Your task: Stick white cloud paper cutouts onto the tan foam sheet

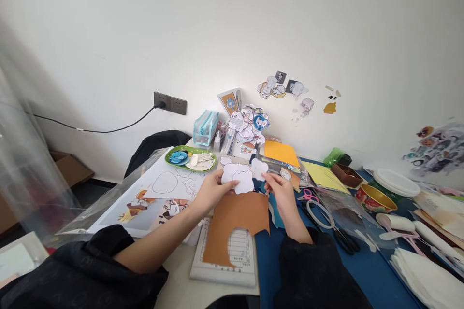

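Note:
My left hand (214, 189) pinches white paper cutouts (243, 182) with cloud-like, wavy edges, overlapping one another. Between the thumb and fingers of my right hand (282, 193) is a smaller white paper cutout (259, 169), held just to the right of the others. Below both hands lies a brown sheet (232, 212) with a curved piece cut from its lower side. It rests on a printed form pad (241, 246). Part of a blue sheet (276, 210) shows under my right wrist.
At the left are a green tray (190, 147) of blue and white pieces and a sheet of outlines (170, 184). Pink scissors (308, 195), black scissors (344, 239), a tape ring (320, 214) and a red-gold bowl (375, 198) lie right. Paper figures (248, 130) stand by the wall.

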Demonstrator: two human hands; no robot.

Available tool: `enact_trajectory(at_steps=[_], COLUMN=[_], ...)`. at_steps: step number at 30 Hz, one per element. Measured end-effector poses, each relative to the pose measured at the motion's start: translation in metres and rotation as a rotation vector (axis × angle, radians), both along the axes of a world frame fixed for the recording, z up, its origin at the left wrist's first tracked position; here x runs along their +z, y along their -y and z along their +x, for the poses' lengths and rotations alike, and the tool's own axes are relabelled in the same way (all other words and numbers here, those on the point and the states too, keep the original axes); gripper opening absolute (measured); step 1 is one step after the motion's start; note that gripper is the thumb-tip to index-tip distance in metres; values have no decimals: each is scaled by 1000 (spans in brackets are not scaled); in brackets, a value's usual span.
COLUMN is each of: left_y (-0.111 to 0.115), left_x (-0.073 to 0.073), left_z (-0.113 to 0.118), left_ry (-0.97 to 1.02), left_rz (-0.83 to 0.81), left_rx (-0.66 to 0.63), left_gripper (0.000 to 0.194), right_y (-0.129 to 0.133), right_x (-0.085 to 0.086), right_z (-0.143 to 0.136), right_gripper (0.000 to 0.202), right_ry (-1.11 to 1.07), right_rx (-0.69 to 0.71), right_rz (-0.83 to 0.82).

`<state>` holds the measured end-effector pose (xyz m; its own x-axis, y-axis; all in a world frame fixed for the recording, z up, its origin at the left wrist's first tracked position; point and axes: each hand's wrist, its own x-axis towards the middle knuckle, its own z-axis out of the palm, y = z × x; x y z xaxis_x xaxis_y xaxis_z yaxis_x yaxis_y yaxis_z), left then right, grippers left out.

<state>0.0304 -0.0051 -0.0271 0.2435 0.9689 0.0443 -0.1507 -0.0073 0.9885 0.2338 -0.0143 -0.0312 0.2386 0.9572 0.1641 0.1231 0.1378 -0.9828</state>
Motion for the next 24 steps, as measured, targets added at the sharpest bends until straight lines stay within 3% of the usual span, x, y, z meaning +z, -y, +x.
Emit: enact_trajectory(at_steps=[3,6,16,24], left_y=[-1,0,4,6], left_x=[-2,-1,5,3], left_z=[0,0,4,5], left_ry=[15,37,124,117], left_rz=[-9,-15,-67,-74], left_rx=[-8,-27,-143,-165], left_gripper=[35,37,38,38], right_y=[-2,-2,2,1], right_x=[-2,-2,-2,-6], right_z=[4,2,-14,-14], right_gripper=[45,45,29,26], right_ry=[-7,20,135,169], right_rx=[-87,-90,194,248], right_rz=[13,22,86,121])
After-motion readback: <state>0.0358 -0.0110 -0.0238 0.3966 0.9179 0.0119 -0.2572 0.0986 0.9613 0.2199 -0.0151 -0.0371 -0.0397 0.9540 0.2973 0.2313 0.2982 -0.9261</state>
